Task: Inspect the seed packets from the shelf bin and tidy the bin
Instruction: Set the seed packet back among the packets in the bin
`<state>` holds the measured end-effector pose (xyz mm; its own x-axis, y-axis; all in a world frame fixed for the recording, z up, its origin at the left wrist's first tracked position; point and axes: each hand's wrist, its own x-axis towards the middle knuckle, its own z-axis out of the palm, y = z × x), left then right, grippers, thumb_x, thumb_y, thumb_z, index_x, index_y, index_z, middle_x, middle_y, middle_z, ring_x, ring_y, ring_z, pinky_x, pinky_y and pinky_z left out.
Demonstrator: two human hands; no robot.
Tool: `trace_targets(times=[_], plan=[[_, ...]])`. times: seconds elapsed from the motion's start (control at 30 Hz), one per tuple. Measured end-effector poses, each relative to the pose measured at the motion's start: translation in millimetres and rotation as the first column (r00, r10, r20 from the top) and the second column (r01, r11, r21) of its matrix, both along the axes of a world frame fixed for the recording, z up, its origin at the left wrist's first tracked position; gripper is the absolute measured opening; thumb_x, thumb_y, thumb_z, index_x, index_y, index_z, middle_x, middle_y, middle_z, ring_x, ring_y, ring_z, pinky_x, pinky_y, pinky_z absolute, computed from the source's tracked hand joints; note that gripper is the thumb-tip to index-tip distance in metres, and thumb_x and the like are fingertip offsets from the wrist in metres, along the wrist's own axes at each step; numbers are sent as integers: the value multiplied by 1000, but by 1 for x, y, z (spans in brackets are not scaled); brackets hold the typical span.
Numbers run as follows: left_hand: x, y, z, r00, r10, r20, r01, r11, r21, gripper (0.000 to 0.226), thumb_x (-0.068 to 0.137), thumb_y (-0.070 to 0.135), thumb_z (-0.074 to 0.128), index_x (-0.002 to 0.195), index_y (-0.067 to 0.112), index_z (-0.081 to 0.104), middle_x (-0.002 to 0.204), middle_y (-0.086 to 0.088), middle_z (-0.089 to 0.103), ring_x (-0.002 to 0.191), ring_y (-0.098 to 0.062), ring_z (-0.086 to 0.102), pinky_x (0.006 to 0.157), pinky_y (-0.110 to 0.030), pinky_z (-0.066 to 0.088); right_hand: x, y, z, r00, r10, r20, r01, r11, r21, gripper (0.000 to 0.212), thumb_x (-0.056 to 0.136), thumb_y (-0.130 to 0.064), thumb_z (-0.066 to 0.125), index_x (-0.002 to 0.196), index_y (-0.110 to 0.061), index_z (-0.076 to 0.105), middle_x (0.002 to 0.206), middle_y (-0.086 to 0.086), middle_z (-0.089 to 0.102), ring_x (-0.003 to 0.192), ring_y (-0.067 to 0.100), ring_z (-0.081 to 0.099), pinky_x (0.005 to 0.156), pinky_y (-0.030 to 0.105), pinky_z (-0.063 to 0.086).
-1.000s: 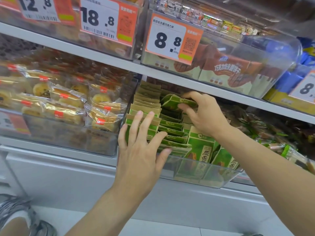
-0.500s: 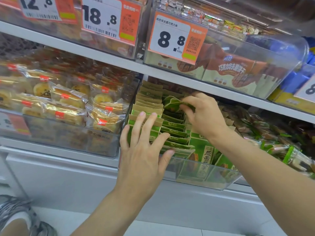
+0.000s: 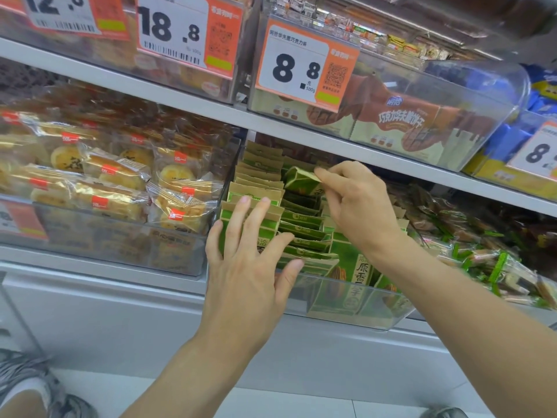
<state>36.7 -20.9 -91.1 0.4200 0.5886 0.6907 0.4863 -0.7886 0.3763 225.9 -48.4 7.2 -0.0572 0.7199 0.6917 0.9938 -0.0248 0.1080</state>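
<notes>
The green seed packet [image 3: 301,181] that you hold sits lifted above the far middle of the clear bin [image 3: 388,312], pinched by its top edge between the thumb and fingertips of your right hand [image 3: 358,206], and it tilts with its lower end toward the rows beneath. Those rows of green and tan seed packets [image 3: 304,233] stand packed front to back in the bin, with a taller column along the left side and a few larger packets leaning against the near transparent wall on the right. Your left hand [image 3: 250,267] lies flat with fingers straight and slightly spread, its fingertips pressing on the near packets of the left column and its thumb touching the edge of the middle row; it grips nothing. To the left, a neighbouring bin holds wrapped pastries [image 3: 120,182] with red labels. To the right lie green-wrapped snacks [image 3: 482,260] in a heap. On the shelf above, a bin of brown wafer packs [image 3: 401,119] carries an orange price tag [image 3: 304,64] reading 8.8, and another tag [image 3: 187,28] further left reads 18.8.
</notes>
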Motion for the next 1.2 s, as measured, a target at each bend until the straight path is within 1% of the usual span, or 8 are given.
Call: trace_targets(times=[0.2,0.3,0.37,0.5,0.67,0.8,0.97,1.2], plan=[[1,0,0,1000,-3,-6,3,1000,-10,38,98,49,43,117,27,68,159,-8,35,154,-28,17,120,-57,17,4,5,-2,999,-28,-23,27,999,-19,23,94,-2,68,114,-7,78,95,10,69,89,26,64,76,34,52],[1,0,1,1000,2,-11,-2,1000,-18,39,99,50,42,117,28,68,159,-7,35,154,-27,17,120,-55,16,1,11,-1,980,-105,-169,82,987,-137,24,98,-11,65,119,-14,76,107,6,72,98,21,65,91,32,53],[2,0,1,1000,-2,-9,2,1000,-22,39,99,49,42,118,27,68,160,-7,35,154,-27,16,120,-55,16,4,17,0,932,-177,-316,112,970,-214,26,99,-17,65,123,-17,73,117,1,73,106,15,65,96,24,47],[2,-1,0,1000,-7,-8,7,1000,-30,39,99,49,43,119,26,67,160,-7,34,155,-26,15,120,-56,16,10,23,0,860,-113,-497,112,993,-33,14,96,-16,70,109,-16,73,100,-7,69,90,3,62,80,-1,42],[4,-2,1,1000,-8,-1,8,999,-31,38,99,48,43,119,26,68,160,-7,35,154,-26,15,120,-56,16,15,35,-13,842,-160,-515,162,986,-42,16,97,-12,66,108,-13,77,104,1,76,93,15,67,94,27,53],[5,-2,1,1000,-10,-1,10,999,-33,38,99,48,43,119,26,68,160,-7,35,154,-26,15,120,-56,17,15,43,-14,859,-178,-480,182,982,-39,14,98,-9,64,105,-12,76,100,3,74,90,18,66,89,27,52],[3,-1,1,1000,-11,1,11,1000,-26,38,99,49,42,117,27,68,159,-7,36,154,-26,17,120,-56,18,13,34,-19,937,-88,-338,133,985,111,13,96,-5,63,101,-7,76,96,8,74,87,20,63,81,25,48],[2,-2,1,1000,-12,-7,12,1000,-29,40,99,49,40,117,27,68,159,-7,37,154,-26,17,119,-57,19,18,41,-14,891,-239,-385,196,969,-150,23,96,-5,63,111,-16,76,109,4,74,99,21,67,94,29,52]])
